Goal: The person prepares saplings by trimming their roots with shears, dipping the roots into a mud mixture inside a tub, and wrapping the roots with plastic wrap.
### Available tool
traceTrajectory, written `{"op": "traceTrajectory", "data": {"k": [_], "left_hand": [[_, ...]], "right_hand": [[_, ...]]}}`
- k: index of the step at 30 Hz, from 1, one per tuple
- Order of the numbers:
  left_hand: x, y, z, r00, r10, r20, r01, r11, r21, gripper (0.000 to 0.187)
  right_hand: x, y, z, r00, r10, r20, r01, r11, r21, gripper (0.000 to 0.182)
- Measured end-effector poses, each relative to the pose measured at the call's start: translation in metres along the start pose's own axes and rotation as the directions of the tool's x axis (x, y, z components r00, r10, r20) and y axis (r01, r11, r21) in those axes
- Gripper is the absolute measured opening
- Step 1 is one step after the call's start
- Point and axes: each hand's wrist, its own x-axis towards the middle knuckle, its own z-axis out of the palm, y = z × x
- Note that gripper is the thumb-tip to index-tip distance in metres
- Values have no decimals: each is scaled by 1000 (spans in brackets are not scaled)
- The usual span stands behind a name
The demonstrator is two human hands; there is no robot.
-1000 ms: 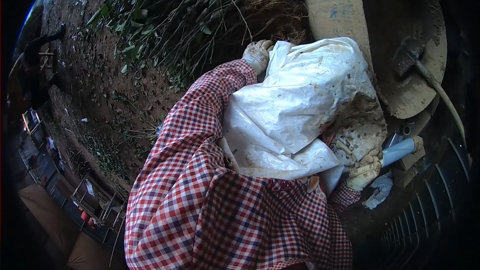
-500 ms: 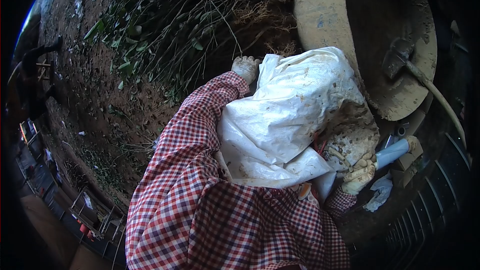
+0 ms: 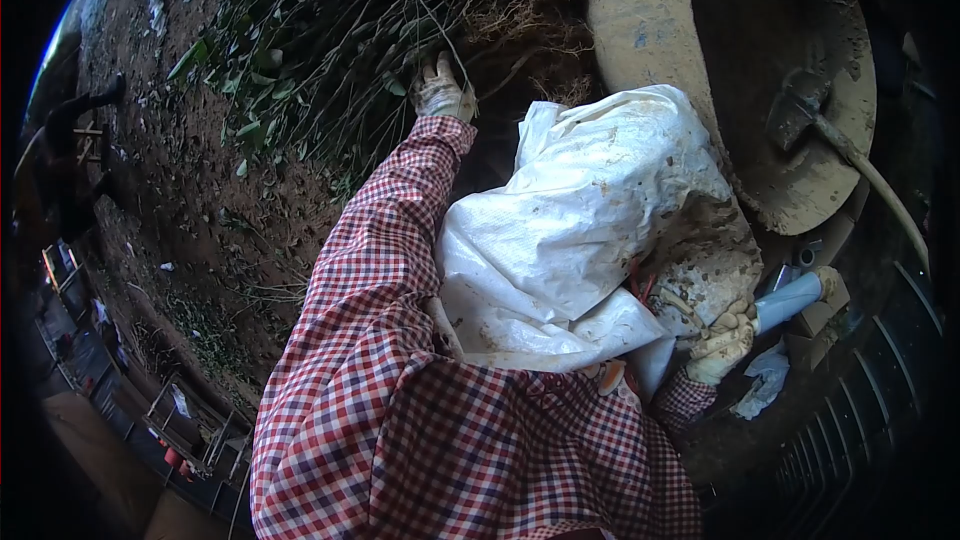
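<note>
My left hand [image 3: 443, 95], in a dirty pale glove, reaches to the edge of a pile of leafy stems [image 3: 350, 70] with bare roots, fingers stretched out and touching the nearest stems. My right hand [image 3: 722, 348], also gloved, is at the lower right with its fingers curled; what they hold, if anything, is hidden. Beside it lies a blue-grey roll [image 3: 788, 302]. A muddy white plastic sheet [image 3: 570, 230] covers my lap between the two hands. Small red and yellowish pieces lie in its folds near my right hand.
A large mud-coated round basin [image 3: 650, 20] stands at the upper right, with a wooden-handled hoe [image 3: 850, 150] in it. Cardboard [image 3: 822, 318] and crumpled plastic [image 3: 765, 380] lie beyond my right hand. A person [image 3: 75, 150] is at the far left.
My left hand has moved up and left, away from the white sheet's edge to the stems, and its fingers have stretched out. My right hand has barely moved.
</note>
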Motion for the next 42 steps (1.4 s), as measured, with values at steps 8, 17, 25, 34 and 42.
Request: {"op": "traceTrajectory", "data": {"k": [8, 17, 25, 34, 42], "left_hand": [[38, -52, 26, 895, 24, 445, 23, 995, -100, 62], [17, -31, 28, 897, 256, 361, -199, 962, -187, 57], [-9, -1, -9, 905, 104, 413, 302, 527, -795, 18], [-49, 22, -197, 915, 330, 234, 56, 469, -882, 26], [-93, 65, -285, 827, 561, -22, -279, 377, -883, 29]], "right_hand": [[-2, -2, -14, 999, 30, 44, -31, 1000, 6, 42], [4, 6, -9, 998, -59, 32, 55, 992, 112, 38], [0, 5, 6, 1000, 5, -4, -5, 1000, 28, 37], [-15, -16, -2, 747, -369, 554, 665, 404, -628, 26], [-16, -10, -2, 536, -297, 790, 844, 183, -504, 37]]}}
